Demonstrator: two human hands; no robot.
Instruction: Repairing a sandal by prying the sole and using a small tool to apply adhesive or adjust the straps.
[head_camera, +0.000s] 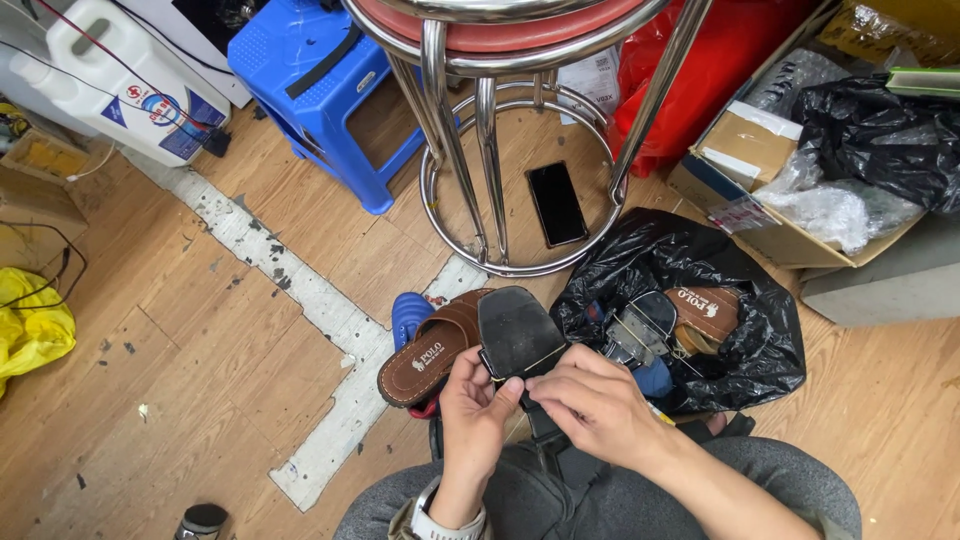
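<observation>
A black sandal sole (518, 332) is pinched at its near edge, over the lap, between the closed fingers of the left hand (477, 405) and right hand (597, 400); it juts away beyond the fingertips. It is judged light and stiffly flexible; the edges are best gripped.

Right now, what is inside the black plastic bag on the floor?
The black plastic bag shows a brown sandal, a grey sole and something blue. Anything deeper is covered by these and the bag's folds.

A black phone (557, 204) lies under the chrome stool (500, 130), beside a blue stool (320, 80).
</observation>
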